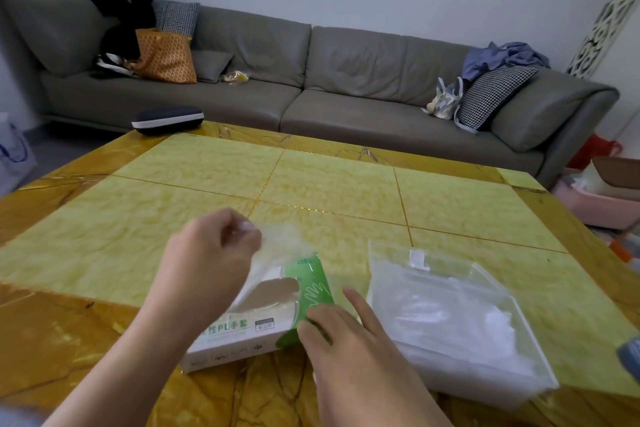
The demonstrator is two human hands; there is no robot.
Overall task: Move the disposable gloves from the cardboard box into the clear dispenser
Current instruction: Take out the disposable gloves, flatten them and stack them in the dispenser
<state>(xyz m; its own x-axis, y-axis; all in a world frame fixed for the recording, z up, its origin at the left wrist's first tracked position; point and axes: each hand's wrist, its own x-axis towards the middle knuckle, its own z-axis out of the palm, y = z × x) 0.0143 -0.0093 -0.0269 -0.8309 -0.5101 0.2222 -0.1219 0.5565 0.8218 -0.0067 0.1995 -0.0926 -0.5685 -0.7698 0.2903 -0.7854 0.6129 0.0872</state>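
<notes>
A white and green cardboard glove box lies on the yellow table, its top opening showing. My left hand is above the box and pinches a thin clear glove that trails down into the opening. My right hand rests with straight fingers on the box's green right end. The clear dispenser stands just right of the box, lid open, with a pile of clear gloves inside.
A dark glasses case sits at the table's far left corner. A grey sofa with bags, cushions and clothes runs behind the table. Pink and white tubs stand on the floor at right.
</notes>
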